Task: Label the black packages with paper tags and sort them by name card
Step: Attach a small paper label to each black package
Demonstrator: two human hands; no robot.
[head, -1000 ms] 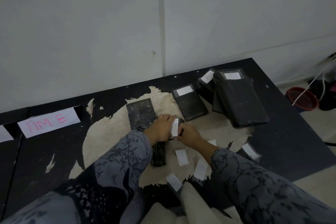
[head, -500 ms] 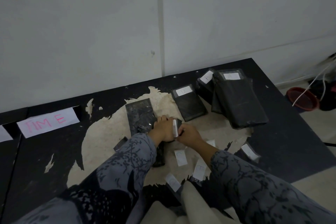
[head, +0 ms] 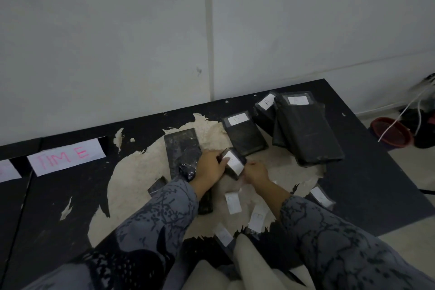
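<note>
Between my hands is a small black package [head: 236, 173] with a white paper tag [head: 232, 163] on its upper face. My left hand [head: 209, 166] grips its left end and my right hand [head: 255, 172] holds its lower right end. An untagged black package [head: 182, 143] lies flat just left of my left hand. A tagged package [head: 246, 134] lies behind, and a stack of tagged packages [head: 303, 132] sits at the back right. Loose paper tags [head: 233, 202] lie below my hands. A name card reading TIME [head: 67, 156] lies at the left.
The work surface is a black mat [head: 367, 176] with a worn pale patch in the middle, set against a white wall. A second card's edge [head: 8, 170] shows at far left. A red bowl [head: 392, 130] and cables sit on the floor at right.
The package between my hands has turned, so its white tag now faces up and shows wide instead of edge-on. Both hands stay in about the same place.
</note>
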